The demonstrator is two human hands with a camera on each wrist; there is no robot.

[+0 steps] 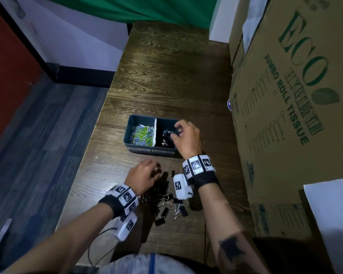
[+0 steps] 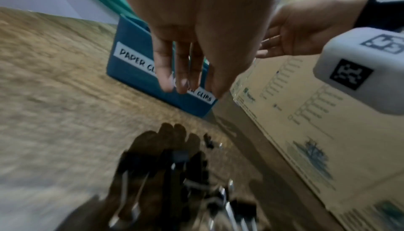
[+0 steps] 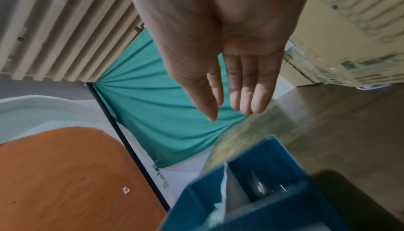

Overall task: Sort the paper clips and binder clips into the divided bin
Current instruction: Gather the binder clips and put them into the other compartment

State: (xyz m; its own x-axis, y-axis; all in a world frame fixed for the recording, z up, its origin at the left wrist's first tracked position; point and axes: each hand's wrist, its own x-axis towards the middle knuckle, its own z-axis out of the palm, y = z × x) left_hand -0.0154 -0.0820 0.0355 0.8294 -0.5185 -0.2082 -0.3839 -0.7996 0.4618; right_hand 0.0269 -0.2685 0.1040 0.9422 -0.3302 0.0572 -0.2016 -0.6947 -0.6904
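Observation:
A blue divided bin (image 1: 140,149) (image 2: 133,65) (image 3: 275,150) stands mid-table, with labels on its front wall. Its left compartment holds coloured paper clips (image 1: 143,133); its right one holds black binder clips (image 1: 163,140). My right hand (image 1: 183,135) (image 3: 229,100) hovers over the right compartment; the right wrist view shows its fingers straight with nothing in them. A loose pile of black binder clips (image 1: 163,202) (image 2: 196,183) lies in front of the bin. My left hand (image 1: 147,175) (image 2: 181,72) hangs just above that pile, fingers extended and holding nothing.
A tall cardboard box (image 1: 285,115) walls off the table's right side, close to the bin and the pile. A white sheet (image 1: 333,214) lies at lower right. The table edge (image 1: 91,135) drops to the floor on the left. Green cloth (image 1: 127,8) hangs at the back.

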